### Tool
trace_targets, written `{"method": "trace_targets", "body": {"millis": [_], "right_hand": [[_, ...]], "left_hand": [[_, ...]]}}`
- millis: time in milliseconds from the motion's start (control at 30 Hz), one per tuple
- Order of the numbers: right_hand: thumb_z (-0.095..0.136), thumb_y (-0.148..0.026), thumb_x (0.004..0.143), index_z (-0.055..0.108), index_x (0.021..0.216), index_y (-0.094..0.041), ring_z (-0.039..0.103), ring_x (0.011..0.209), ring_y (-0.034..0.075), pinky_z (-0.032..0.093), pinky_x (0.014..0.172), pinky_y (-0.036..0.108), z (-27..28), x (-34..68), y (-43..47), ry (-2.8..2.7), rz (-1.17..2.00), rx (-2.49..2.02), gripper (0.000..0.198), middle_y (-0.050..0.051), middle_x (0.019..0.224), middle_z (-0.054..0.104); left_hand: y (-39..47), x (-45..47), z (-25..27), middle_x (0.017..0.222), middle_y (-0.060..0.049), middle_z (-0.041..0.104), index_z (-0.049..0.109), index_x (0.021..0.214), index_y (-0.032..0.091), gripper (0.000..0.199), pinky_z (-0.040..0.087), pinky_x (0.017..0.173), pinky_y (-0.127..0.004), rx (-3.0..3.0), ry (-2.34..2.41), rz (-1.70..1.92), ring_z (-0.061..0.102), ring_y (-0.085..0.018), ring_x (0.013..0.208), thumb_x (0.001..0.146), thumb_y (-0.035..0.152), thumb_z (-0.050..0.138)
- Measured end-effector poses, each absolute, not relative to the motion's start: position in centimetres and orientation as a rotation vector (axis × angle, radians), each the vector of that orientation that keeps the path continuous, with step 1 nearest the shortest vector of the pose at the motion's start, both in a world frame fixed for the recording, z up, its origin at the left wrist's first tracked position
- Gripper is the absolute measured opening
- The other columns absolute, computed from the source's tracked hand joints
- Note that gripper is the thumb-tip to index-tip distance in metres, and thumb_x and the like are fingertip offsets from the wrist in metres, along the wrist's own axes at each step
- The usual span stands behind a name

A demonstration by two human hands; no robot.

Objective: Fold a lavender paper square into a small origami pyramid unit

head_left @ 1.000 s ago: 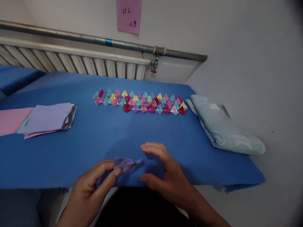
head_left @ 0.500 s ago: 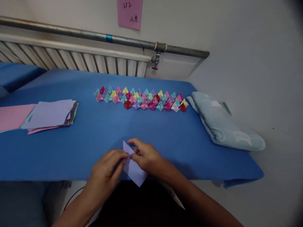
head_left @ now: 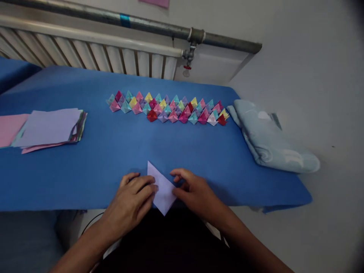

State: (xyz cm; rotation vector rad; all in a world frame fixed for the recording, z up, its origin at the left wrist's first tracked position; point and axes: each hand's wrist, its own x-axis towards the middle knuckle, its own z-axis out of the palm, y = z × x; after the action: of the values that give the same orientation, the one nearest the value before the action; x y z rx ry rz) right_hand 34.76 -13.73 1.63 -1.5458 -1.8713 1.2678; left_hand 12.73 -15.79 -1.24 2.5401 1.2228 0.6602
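1. Lilac paper (head_left: 165, 189), a pointed shape, lies between my hands at the near edge of the blue cloth (head_left: 122, 140).
2. Axis: its long axis runs from a far tip, slanting slightly right, to a near tip that reaches just past the cloth's edge. A third corner points right.
3. My left hand (head_left: 127, 203) is the nearer, its fingertips lying over the paper's left side. Thumb hidden; I cannot tell whether it pinches or only presses.
4. My right hand (head_left: 199, 195): thumb touching the right-hand corner, forefinger held apart from it. Contact looks light, though the dim view makes this uncertain.
5. Containers: none seen. Directly on the cloth, farther off: folded paper pieces (head_left: 183, 116) in close rows, many colours; to the left, a paper stack (head_left: 49, 127), lilac on top, beside a pink sheet (head_left: 11, 127).
6. Right end: folded blanket (head_left: 273, 144), pale blue.
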Motion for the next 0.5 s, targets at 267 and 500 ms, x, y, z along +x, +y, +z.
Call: {"method": "trace_targets", "body": {"millis": [267, 500], "right_hand": [[0.054, -0.008, 0.078, 0.063, 0.090, -0.021, 0.057, 0.070, 0.010, 0.045, 0.063, 0.022, 0.9, 35.4, -13.8, -1.839, 1.183, -1.548, 0.020, -0.001, 0.087, 0.061], [0.056, -0.013, 0.081, 0.062, 0.099, -0.020, 0.058, 0.091, 0.017, 0.046, 0.081, 0.032, 1.2, 36.6, -15.5, -2.123, 0.780, -1.293, 0.020, 0.005, 0.100, 0.061]], "left_hand": [[-17.2, 13.8, -1.7, 0.112, -0.012, 0.062, 0.061, 0.100, 0.018, 0.015, 0.039, 0.097, -0.046, 2.670, 1.258, 0.721, 0.057, -0.025, 0.109, 0.089, 0.020, 0.052], [-17.4, 14.2, -2.3, 0.111, -0.012, 0.063, 0.063, 0.097, 0.017, 0.015, 0.041, 0.095, -0.043, 2.727, 1.334, 0.751, 0.059, -0.024, 0.108, 0.090, 0.014, 0.049]]}}
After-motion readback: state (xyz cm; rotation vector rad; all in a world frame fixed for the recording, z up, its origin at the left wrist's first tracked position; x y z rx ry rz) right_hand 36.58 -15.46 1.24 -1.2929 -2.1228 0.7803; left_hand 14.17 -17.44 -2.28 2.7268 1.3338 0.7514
